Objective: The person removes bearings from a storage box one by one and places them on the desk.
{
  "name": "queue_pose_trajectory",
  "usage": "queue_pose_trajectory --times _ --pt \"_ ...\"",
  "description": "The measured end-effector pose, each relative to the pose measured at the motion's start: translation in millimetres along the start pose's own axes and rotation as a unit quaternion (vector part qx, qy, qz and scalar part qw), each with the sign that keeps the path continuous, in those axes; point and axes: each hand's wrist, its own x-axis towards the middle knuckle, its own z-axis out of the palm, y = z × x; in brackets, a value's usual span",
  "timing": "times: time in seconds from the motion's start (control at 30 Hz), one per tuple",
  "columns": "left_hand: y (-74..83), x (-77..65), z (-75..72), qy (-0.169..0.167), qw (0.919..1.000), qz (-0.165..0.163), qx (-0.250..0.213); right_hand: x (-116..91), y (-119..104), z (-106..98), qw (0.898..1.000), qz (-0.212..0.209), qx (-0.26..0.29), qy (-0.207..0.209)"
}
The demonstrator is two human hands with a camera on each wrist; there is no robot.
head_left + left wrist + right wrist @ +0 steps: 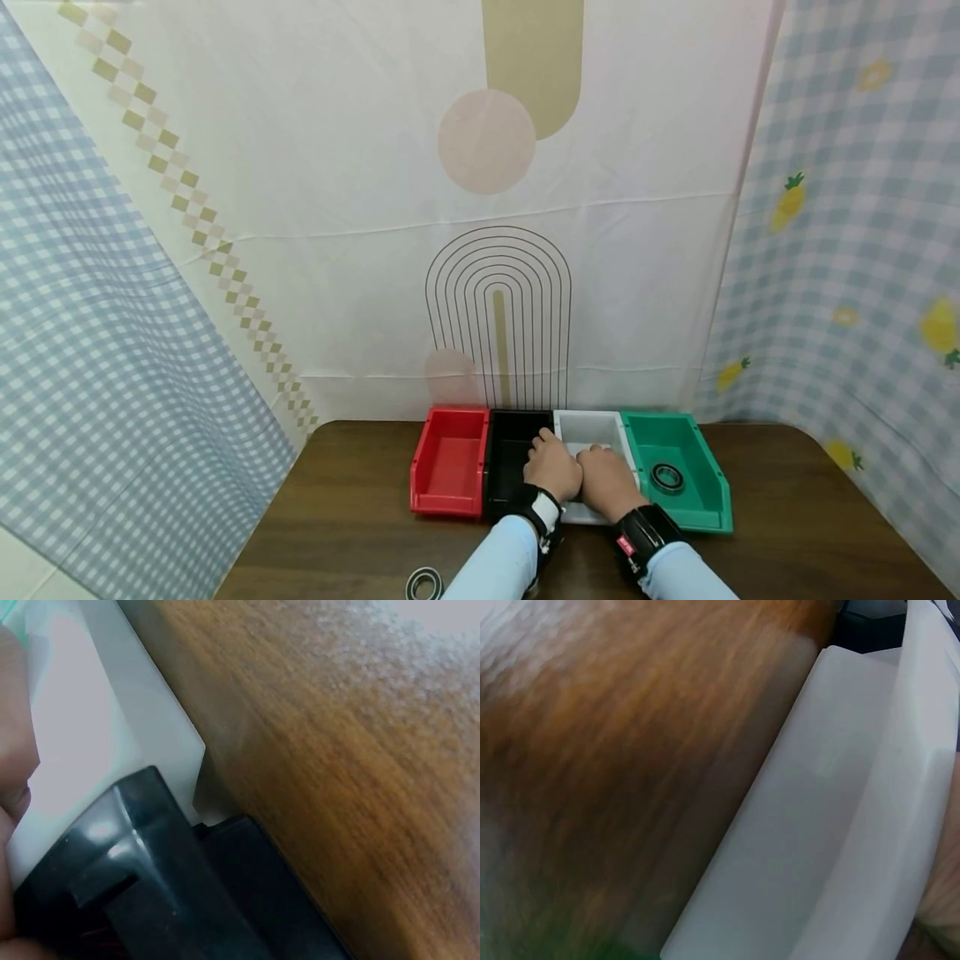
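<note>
In the head view my left hand (pixel 553 465) lies over the wall between the black bin (pixel 517 423) and the white bin (pixel 585 423). My right hand (pixel 606 479) is over the white bin, its knuckles up and close against the left hand. The fingertips of both hands are hidden from above, and I cannot tell what they hold. Part of the left hand's fingers (pixel 13 727) shows beside the white bin in the left wrist view. The right wrist view shows the white bin's front lip (pixel 780 825), with a sliver of hand at the right edge.
A red bin (pixel 450 458) stands left of the black one, and a green bin (pixel 697 450) stands on the right with a ball bearing (pixel 667 478) in it. Another ball bearing (pixel 424 585) lies on the wooden table (pixel 337 500) near the front. Cloth hangs behind and at both sides.
</note>
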Motion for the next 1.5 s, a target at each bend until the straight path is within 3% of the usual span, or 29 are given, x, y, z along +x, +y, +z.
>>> queue_pose_trajectory --times 0.37,0.83,1.07,1.33,1.5 --pt "0.7 -0.4 -1.6 -0.003 1.0000 -0.003 -0.005 2 -1 -1 1.000 0.009 0.008 -0.024" --pt "0.3 1.0 2.1 0.004 0.9999 -0.004 -0.015 2 3 5 1.000 -0.010 0.023 0.009" --pt "-0.3 1.3 4.6 0.010 0.9997 -0.008 -0.020 2 4 6 1.000 -0.014 0.025 0.002" --pt "-3.2 3.6 10.8 0.003 0.9986 -0.008 -0.053 -4 2 -9 1.000 -0.024 0.016 -0.002" --pt "-2.3 3.2 7.7 0.010 0.9986 0.002 -0.051 -16 -3 -34 0.999 -0.040 0.008 0.012"
